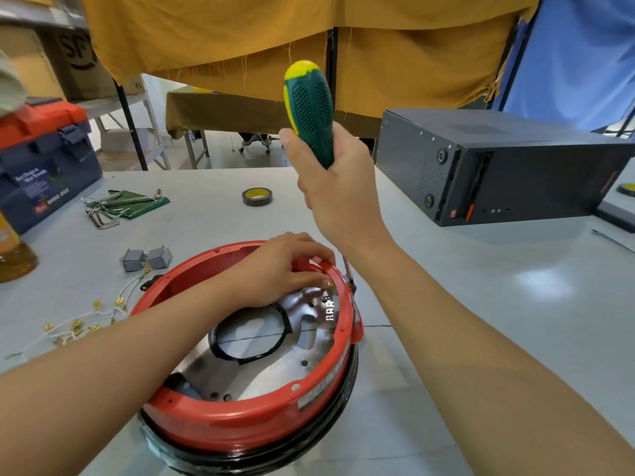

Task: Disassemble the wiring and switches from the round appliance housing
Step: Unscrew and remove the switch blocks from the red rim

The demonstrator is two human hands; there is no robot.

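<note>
Housing (254, 420), round and red, sits at the near edge of the desk (481, 304). Left hand (285, 269) pinches a small brass terminal against the far rim, fingers curled; right hand (340, 194) grips a green screwdriver (311, 111) upright, its shaft dropping just outside that rim. Judged best: keep the tip square, press straight down, steady the rim. Two grey switches (146, 259) and loose wires (86, 321) lie toward the left edge

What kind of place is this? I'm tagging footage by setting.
Probably a repair or teardown workshop: a toolbox and hex keys on the worktable, a desktop computer case, shelving with cardboard boxes.
</note>
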